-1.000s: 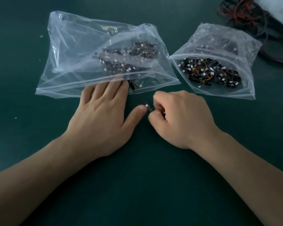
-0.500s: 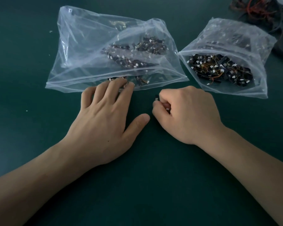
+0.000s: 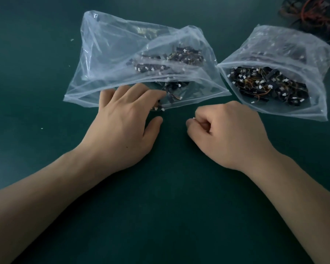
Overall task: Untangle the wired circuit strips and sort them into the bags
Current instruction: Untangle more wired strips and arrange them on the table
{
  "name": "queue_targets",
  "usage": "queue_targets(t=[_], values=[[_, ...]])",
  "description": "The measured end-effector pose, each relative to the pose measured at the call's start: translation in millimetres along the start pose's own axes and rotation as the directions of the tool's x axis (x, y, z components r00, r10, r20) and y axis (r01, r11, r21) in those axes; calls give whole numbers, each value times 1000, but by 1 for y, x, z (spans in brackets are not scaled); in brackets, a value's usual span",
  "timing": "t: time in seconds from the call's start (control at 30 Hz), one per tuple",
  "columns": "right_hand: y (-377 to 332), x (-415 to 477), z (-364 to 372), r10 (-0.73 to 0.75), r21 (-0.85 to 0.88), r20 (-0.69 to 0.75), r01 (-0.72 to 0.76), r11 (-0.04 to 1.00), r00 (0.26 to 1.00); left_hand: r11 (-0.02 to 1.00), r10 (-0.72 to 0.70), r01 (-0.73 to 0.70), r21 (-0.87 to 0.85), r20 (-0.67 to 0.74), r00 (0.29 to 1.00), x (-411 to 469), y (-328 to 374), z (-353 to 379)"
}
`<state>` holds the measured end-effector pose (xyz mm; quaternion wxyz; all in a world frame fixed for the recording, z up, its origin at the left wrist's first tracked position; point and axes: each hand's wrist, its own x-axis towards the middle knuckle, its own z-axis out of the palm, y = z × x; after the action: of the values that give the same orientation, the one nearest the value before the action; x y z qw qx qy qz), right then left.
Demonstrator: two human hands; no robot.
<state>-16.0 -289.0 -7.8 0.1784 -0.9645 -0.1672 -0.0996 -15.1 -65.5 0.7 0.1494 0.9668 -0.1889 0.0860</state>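
Observation:
Two clear plastic bags lie on the dark green table. The large left bag (image 3: pixel 122 54) holds several black circuit strips (image 3: pixel 171 60) with white connectors. The smaller right bag (image 3: pixel 293 50) holds a denser heap of strips (image 3: pixel 271 84) with orange wires. My left hand (image 3: pixel 126 121) lies flat at the left bag's mouth, its fingertips touching a strip (image 3: pixel 171 96) just inside the opening. My right hand (image 3: pixel 229 134) is curled into a fist between the bags, pinching a small strip whose white tip (image 3: pixel 194 117) barely shows by the thumb.
A tangled pile of red and black wires (image 3: pixel 312 16) sits at the far right corner behind the right bag. A few white specks (image 3: pixel 72 40) lie on the green table (image 3: pixel 170 206) left of the bags.
My left hand has slid forward, its fingers pushing a strip into the left bag's mouth. My right hand has drawn its fist tighter, so the strip it holds is nearly hidden.

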Motion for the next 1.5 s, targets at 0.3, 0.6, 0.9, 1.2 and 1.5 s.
queue_targets(t=[0.3, 0.6, 0.9, 1.2, 1.5], values=[[3, -4, -7, 0, 131, 42, -5, 991, 999, 998, 62, -62, -3, -11, 998, -5, 7, 6], [5, -6, -8, 12, 366, 15, -16, 931, 1000, 973, 206, -210, -97, -50, 977, -8, 8, 8], [7, -5, -5, 92, 540, -88, -30, 841, 992, 944, -18, -38, -326, -167, 986, -3, 3, 2], [1, -6, -4, -86, 250, 56, 69, 966, 995, 999, -30, 28, -43, -54, 998, -6, 5, 4], [1, -4, -4, -8, 251, 3, 7, 968, 1000, 992, 37, -43, -121, -52, 998, -7, 11, 1]])
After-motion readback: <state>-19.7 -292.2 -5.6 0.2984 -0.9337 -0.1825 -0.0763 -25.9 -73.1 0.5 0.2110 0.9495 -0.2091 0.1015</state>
